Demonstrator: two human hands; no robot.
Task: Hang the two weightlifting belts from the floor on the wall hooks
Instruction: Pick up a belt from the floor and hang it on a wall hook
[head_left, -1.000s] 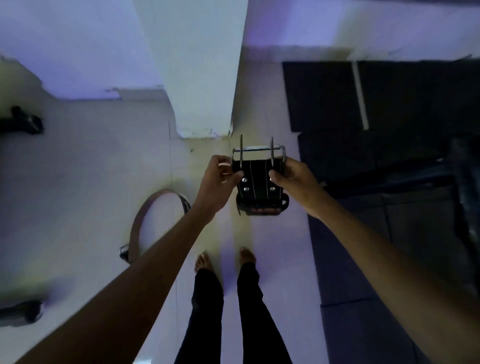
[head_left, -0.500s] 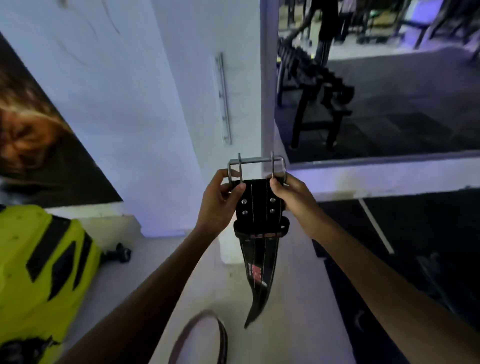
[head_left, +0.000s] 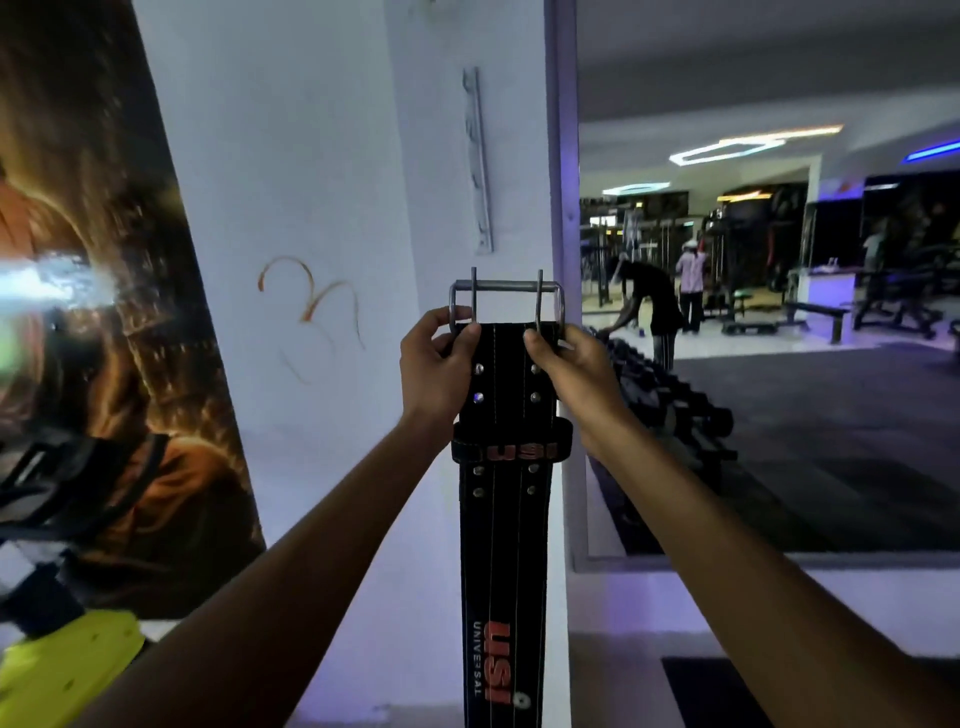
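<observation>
The left hand (head_left: 435, 370) and the right hand (head_left: 570, 375) each pinched a top corner of the black weightlifting belt (head_left: 506, 519), thumbs pressed on its face at nine and three o'clock of the steel buckle (head_left: 506, 291), whose two prongs stood upright above the leather. The belt hung straight down toward six o'clock from the hands, its red lettering visible low on the strap, in front of a white pillar (head_left: 332, 156). A metal hook rail (head_left: 480, 161) was fixed upright on the pillar at twelve o'clock of the buckle, apart from it, with a mirror (head_left: 779, 312) at three o'clock.
</observation>
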